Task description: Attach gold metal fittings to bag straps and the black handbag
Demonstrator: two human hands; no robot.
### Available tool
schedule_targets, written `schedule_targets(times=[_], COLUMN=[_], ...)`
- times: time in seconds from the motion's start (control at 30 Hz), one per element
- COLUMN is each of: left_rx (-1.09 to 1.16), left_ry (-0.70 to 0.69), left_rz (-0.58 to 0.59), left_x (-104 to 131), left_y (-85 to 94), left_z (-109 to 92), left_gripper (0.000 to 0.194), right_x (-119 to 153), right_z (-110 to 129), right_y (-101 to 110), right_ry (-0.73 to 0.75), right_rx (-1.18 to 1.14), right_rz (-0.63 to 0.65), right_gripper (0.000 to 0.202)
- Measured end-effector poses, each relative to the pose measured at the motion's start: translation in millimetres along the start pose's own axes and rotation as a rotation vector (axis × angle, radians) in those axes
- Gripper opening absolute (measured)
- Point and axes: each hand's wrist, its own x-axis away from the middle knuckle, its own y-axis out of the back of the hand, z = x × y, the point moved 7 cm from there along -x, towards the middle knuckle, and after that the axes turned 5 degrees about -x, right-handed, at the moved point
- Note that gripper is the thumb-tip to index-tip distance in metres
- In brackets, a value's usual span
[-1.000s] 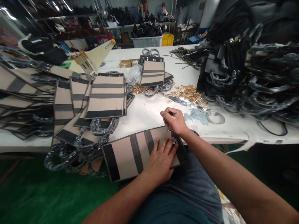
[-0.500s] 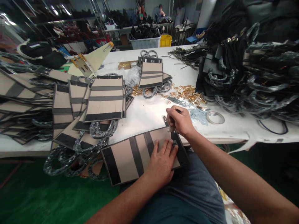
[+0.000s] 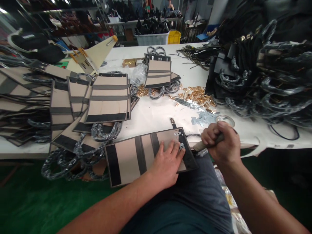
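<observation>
Tan board with black bands makes up the flat bag panel (image 3: 136,154) that lies across the person's lap and against the near edge of the white tabletop (image 3: 156,117). Its near right corner is covered by the left hand (image 3: 168,162), which is pressed flat on it with the fingers spread; nothing is gripped. A small metal fitting (image 3: 181,147) is seen just at the fingertips, on the black end band, and a second small silver piece (image 3: 177,133) sits a little farther up the panel; what exactly these parts are cannot be made out.

The right hand (image 3: 220,143) is clenched around a pale tool handle (image 3: 202,145), held just to the right of the panel's end. Most of the tool is hidden inside the fist, and its working end is hard to read against the dark band, so contact with the panel cannot be told. A short black strap tab (image 3: 173,123) lies on the tabletop just beyond the panel.

Farther back, gold metal fittings (image 3: 195,96) are scattered near a tape roll (image 3: 225,119), which is partly hidden behind the right knuckles. Stacks of finished panels (image 3: 107,97) are spread to the left, with wrapped handles (image 3: 97,143) hanging over the edge. A dark heap of bags (image 3: 268,71) on the right is cut off by the frame.
</observation>
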Motion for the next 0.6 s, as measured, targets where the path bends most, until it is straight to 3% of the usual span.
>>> schedule_targets(times=[0.13,0.33,0.47,0.6], left_rx=[-0.013,0.029,0.070,0.090], left_ry=[0.026,0.030,0.026,0.020], left_rz=[-0.014,-0.043,-0.052,-0.066], left_x=[2,3,4,4], left_y=[-4.3,-7.0,-9.6,-12.1], left_z=[-2,0,2,3], left_gripper=[0.088,0.095,0.093,0.093], right_x=[-13,-21,-23,-16], right_z=[-26,-58,-63,-61], right_y=[-10,9,18,8], right_ry=[-0.011,-0.080,-0.125,-0.059], right_rx=[-0.034,-0.094,-0.156,-0.093], right_rz=[-0.014,-0.134,-0.169,-0.118], right_gripper=[0.040,0.040,0.042,0.039])
